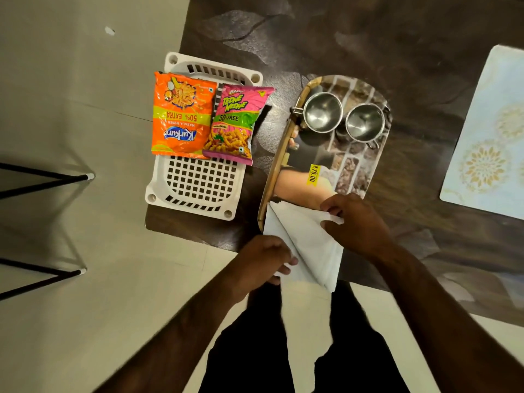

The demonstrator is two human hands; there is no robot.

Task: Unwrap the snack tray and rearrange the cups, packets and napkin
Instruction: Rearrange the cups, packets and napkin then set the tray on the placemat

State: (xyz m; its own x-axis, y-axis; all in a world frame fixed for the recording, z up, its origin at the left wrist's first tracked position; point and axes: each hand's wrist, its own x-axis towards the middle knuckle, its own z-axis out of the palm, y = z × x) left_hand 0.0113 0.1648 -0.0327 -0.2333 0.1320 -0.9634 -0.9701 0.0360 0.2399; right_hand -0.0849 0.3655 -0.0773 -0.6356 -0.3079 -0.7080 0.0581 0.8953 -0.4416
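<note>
A white napkin, folded into a triangle, lies over the near end of the printed snack tray. My left hand pinches its near left corner, and my right hand pinches its far right corner. Two steel cups stand side by side at the tray's far end, one on the left and one on the right. An orange snack packet and a pink snack packet lie next to each other on the white plastic basket left of the tray. A yellow price sticker is on the tray.
The dark patterned table ends at its left and near edges close to my hands. A pale blue placemat lies at the right. Black metal furniture legs stand on the light floor at the left.
</note>
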